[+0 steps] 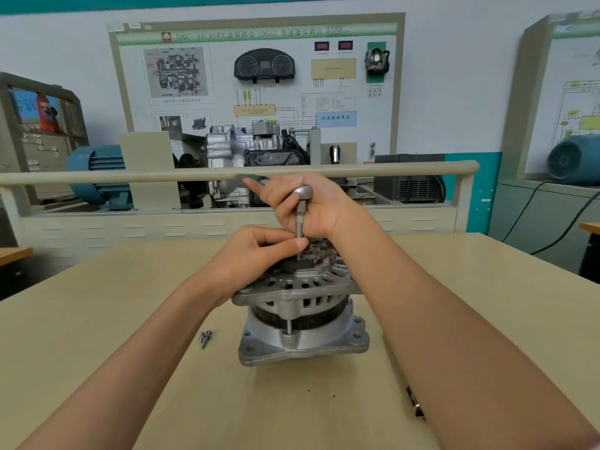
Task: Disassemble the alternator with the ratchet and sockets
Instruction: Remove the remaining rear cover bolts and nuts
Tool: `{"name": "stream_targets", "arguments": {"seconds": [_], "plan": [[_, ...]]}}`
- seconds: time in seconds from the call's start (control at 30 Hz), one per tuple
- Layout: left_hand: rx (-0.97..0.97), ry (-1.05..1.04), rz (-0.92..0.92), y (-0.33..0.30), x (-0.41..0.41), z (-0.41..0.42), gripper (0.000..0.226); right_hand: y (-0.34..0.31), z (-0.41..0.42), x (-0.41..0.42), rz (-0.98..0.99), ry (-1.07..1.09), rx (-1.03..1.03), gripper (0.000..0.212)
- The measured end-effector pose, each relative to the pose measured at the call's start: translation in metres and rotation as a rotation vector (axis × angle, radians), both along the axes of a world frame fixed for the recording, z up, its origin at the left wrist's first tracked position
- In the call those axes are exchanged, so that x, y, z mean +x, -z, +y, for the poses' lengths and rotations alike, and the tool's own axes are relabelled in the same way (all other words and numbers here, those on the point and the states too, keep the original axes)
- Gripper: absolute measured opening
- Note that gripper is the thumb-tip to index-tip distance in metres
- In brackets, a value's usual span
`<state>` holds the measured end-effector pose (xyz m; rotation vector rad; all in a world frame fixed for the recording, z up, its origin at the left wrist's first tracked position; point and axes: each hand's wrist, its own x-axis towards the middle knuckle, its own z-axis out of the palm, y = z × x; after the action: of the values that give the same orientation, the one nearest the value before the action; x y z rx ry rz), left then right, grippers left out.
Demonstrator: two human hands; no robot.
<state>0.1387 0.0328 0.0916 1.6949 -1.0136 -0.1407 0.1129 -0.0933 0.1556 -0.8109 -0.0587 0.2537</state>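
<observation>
1. Head view: one alternator mid-table, shaft axis vertical, wide flange down.
2. One ratchet, extension upright, tip on alternator's top.
3. Right hand wraps ratchet head.
4. Left hand pinches extension.
5. Two loose bolts left of base.

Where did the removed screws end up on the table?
In the head view, the loose screws lie on the table, just left of the alternator base, under the left forearm.
</observation>
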Motion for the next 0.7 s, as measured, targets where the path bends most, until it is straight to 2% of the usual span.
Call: {"name": "stream_targets", "arguments": {"seconds": [0.07, 0.13, 0.2, 0.27, 0.3, 0.33, 0.37, 0.47, 0.6, 0.67, 0.7], "plan": [[-0.006, 0.016, 0.018, 0.001, 0.0, 0.001, 0.02, 0.001, -0.001, -0.002, -0.036, -0.124, -0.011, 0.028], [-0.026, 0.025, 0.034, 0.001, 0.0, 0.002, 0.023, 0.0, 0.003, -0.006, -0.085, -0.1, -0.051, 0.024], [-0.035, 0.035, 0.039, 0.001, 0.0, 0.001, 0.021, 0.001, 0.014, -0.01, -0.107, 0.143, -0.019, 0.021], [-0.05, 0.032, 0.04, 0.002, -0.001, -0.001, 0.01, 0.003, 0.025, -0.011, -0.134, 0.609, 0.077, 0.024], [-0.056, 0.022, 0.018, 0.002, 0.0, -0.002, 0.017, 0.005, 0.029, -0.011, -0.155, 0.844, 0.108, 0.023], [-0.052, 0.007, 0.006, 0.002, -0.001, -0.001, 0.025, 0.004, 0.031, -0.009, -0.163, 0.964, 0.135, 0.02], [-0.051, 0.004, -0.004, 0.002, 0.0, -0.002, 0.027, 0.003, 0.032, -0.008, -0.145, 0.97, 0.163, 0.019], [-0.043, 0.018, 0.014, 0.0, -0.003, -0.001, 0.011, -0.004, 0.023, -0.01, -0.041, 0.681, 0.075, 0.021], [-0.011, 0.012, -0.006, 0.001, 0.0, -0.001, 0.015, -0.007, 0.009, -0.007, -0.005, 0.127, -0.084, 0.03], [-0.027, 0.015, 0.011, 0.001, -0.001, 0.0, 0.02, -0.005, 0.006, -0.004, -0.01, -0.02, -0.127, 0.033], [-0.037, 0.021, 0.011, 0.002, 0.0, 0.001, 0.022, -0.006, 0.007, -0.005, -0.015, -0.019, -0.14, 0.031]]}}
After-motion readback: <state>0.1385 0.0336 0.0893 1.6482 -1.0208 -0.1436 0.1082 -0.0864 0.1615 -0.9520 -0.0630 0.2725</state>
